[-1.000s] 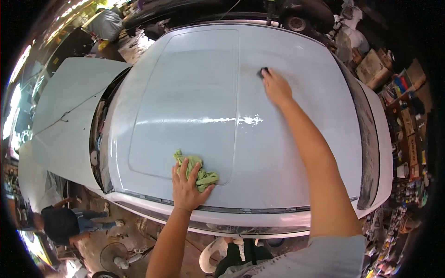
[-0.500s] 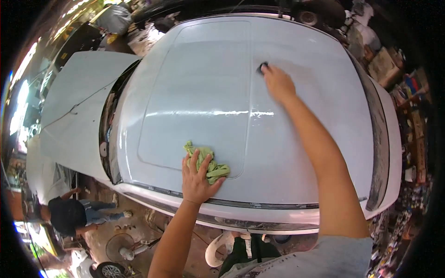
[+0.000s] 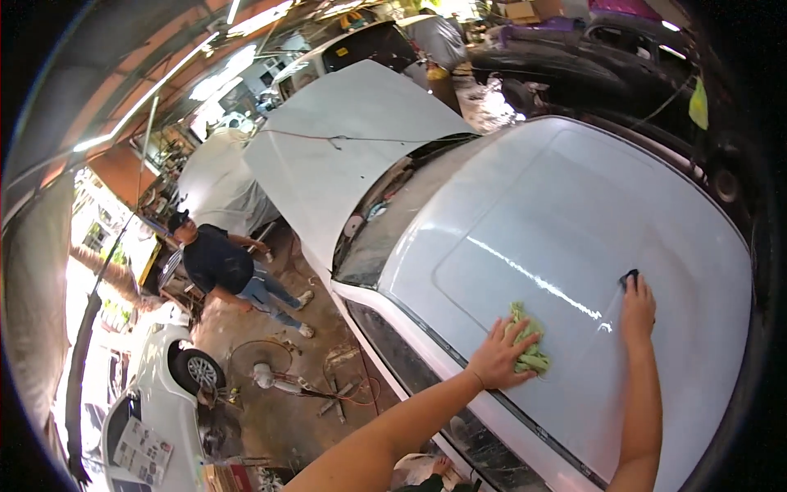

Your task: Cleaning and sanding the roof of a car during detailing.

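Note:
The pale grey roof of a car (image 3: 574, 205) spreads under both hands, with a shallow panel outline pressed into it. Near its side edge, my left hand (image 3: 498, 357) lies with spread fingers on a crumpled green cloth (image 3: 533, 351), pressing it against the roof. Farther right, my right hand (image 3: 638, 312) is closed on a small black block (image 3: 629, 278) that rests on the surface. The block's underside and most of its body are hidden by the fingers. A glossy streak of light crosses the roof between the panel's front and my right hand.
The car's hood (image 3: 352, 115) has a thin cord lying across it. A person (image 3: 220, 261) in a dark shirt stands at the left. On the floor are a standing fan (image 3: 262, 369) and a white car (image 3: 152, 402). A dark car (image 3: 574, 74) stands beyond the roof.
My view has swung left, bringing more of the floor, the person and the white car into sight. My right hand has come closer to my left with the block; the cloth stays under my left hand.

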